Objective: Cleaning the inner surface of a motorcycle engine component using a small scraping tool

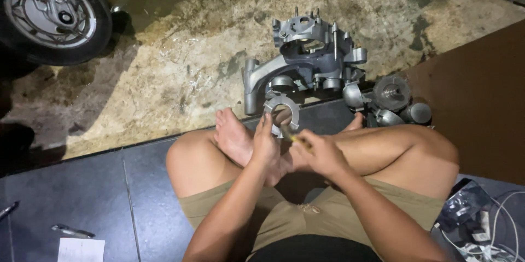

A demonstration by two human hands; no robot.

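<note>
Above left hand (266, 144): gripped metal ring part (282, 110).

The person wears khaki-olive shorts (306, 215) with a dark waistband edge at the bottom. Arms are bare, without sleeves; the left hand (266, 144) and right hand (322, 152) are ungloved, feet unshod.
</note>
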